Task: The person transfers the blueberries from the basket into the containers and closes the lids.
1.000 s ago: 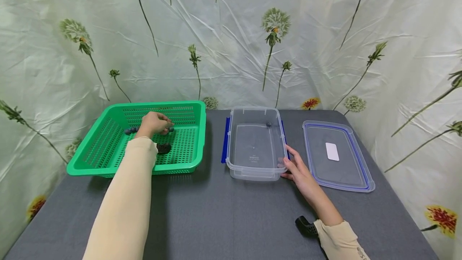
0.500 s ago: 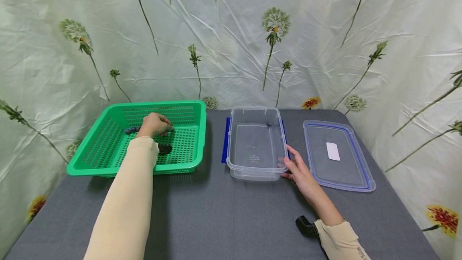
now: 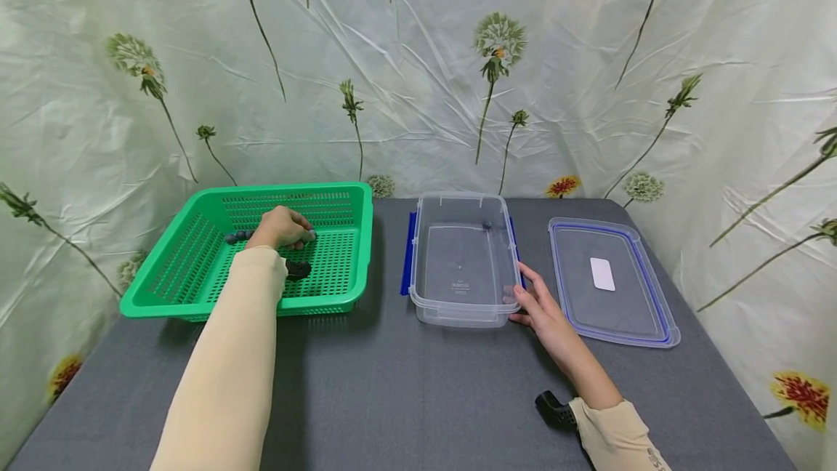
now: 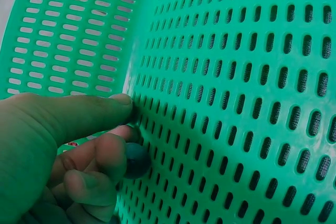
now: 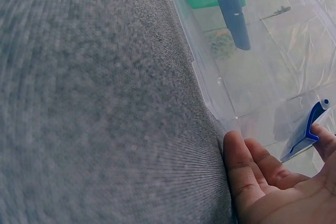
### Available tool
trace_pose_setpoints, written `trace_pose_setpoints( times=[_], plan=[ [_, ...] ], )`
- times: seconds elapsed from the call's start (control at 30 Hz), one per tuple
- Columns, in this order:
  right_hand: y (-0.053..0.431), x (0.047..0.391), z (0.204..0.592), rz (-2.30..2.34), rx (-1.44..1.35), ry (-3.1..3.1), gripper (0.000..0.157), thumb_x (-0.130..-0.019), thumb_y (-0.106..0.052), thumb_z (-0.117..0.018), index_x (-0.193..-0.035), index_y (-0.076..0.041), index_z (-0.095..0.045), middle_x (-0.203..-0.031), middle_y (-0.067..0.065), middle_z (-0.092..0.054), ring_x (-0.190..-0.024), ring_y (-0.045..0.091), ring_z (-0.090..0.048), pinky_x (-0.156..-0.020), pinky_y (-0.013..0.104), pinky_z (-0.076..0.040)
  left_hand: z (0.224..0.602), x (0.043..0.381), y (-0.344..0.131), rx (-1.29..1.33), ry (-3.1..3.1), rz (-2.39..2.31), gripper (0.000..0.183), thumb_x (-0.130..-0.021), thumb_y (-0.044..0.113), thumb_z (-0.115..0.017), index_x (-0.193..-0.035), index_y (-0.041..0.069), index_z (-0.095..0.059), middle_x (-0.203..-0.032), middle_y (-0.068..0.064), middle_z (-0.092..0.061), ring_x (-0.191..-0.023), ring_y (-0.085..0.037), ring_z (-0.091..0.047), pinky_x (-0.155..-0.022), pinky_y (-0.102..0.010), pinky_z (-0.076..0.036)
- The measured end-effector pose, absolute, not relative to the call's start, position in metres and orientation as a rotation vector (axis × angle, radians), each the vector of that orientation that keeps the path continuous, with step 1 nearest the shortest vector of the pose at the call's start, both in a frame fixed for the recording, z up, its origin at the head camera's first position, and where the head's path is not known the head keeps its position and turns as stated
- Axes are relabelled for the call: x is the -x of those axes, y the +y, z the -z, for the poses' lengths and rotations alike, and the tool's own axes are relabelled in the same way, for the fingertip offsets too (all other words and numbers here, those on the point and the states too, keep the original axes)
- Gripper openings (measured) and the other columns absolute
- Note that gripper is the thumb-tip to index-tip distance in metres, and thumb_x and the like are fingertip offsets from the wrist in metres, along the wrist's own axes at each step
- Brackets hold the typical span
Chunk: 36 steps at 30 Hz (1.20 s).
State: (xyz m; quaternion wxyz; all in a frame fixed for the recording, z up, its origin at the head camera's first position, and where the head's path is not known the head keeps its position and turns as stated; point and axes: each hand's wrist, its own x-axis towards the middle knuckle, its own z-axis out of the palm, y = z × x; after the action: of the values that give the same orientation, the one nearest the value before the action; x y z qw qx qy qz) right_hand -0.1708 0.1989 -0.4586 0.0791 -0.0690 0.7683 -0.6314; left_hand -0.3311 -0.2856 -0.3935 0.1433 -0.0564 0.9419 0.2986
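In the head view my left hand [image 3: 281, 227] reaches into the green basket [image 3: 333, 302], palm down. Its thumb and forefinger pinch a blueberry [image 3: 311, 235], mostly covered by the fingertips in the left wrist view. Another blueberry [image 4: 137, 160] lies against the curled fingers there. Several more blueberries [image 3: 237, 237] sit in a row left of the hand. My right hand [image 3: 546, 315] holds the near right corner of the clear plastic container [image 3: 458, 315], thumb at the rim and fingers along the side. One blueberry [image 3: 487, 226] is inside that container.
A clear lid [image 3: 637, 304] with a blue seal and a white label lies right of the container. Blue latches [image 3: 408, 256] hang out at the container's sides. Grey cloth [image 3: 392, 398] covers the table; a flower-printed sheet [image 3: 425, 93] stands behind.
The left hand's fingertips have shifted slightly on the blueberry at the right end of the row, and more of it shows. The right hand and container have stayed in place.
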Motion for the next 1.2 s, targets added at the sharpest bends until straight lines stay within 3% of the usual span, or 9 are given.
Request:
trace_pose_setpoints(
  times=[0.57, 0.93, 1.07, 1.2],
  plan=[
    [0.1991, 0.1710, 0.4584, 1.891, 0.222, 2.299, 0.059, -0.119, -0.027, -0.037, -0.172, -0.011, -0.015, -0.157, 0.036, -0.044, -0.141, 0.049, -0.050, -0.094, 0.020, -0.054, 0.3894, 0.3305, -0.2843, 0.146, 2.712, -0.837, 0.029, -0.105, 0.018, -0.071, -0.127, -0.001, -0.076, -0.078, -0.003, -0.075, -0.074, -0.015, -0.065, -0.069, -0.031, -0.053],
    [0.1995, 0.1710, 0.4591, 1.905, 0.233, 2.300, 0.059, -0.118, -0.025, -0.036, -0.172, -0.010, -0.016, -0.155, 0.036, -0.045, -0.136, 0.040, -0.054, -0.094, 0.021, -0.055, 0.3838, 0.3291, -0.2811, 0.131, 2.689, -0.921, 0.033, -0.108, 0.023, -0.068, -0.132, 0.001, -0.072, -0.080, -0.006, -0.074, -0.072, -0.017, -0.061, -0.090, -0.047, -0.051],
    [0.1998, 0.1709, 0.4593, 1.903, 0.234, 2.294, 0.059, -0.119, -0.026, -0.036, -0.172, -0.010, -0.015, -0.156, 0.036, -0.044, -0.138, 0.043, -0.052, -0.094, 0.020, -0.055, 0.3842, 0.3301, -0.2817, 0.132, 2.678, -0.972, 0.036, -0.108, 0.025, -0.068, -0.135, 0.002, -0.072, -0.089, -0.009, -0.077, -0.074, -0.016, -0.064, -0.089, -0.045, -0.053],
    [0.2000, 0.1710, 0.4595, 1.897, 0.227, 2.288, 0.060, -0.119, -0.027, -0.036, -0.172, -0.011, -0.015, -0.157, 0.036, -0.043, -0.142, 0.048, -0.050, -0.094, 0.020, -0.054, 0.3846, 0.3302, -0.2821, 0.118, 2.662, -1.022, 0.039, -0.109, 0.028, -0.067, -0.139, 0.004, -0.070, -0.118, -0.017, -0.075, -0.080, -0.017, -0.069, -0.087, -0.042, -0.053]
  ],
)
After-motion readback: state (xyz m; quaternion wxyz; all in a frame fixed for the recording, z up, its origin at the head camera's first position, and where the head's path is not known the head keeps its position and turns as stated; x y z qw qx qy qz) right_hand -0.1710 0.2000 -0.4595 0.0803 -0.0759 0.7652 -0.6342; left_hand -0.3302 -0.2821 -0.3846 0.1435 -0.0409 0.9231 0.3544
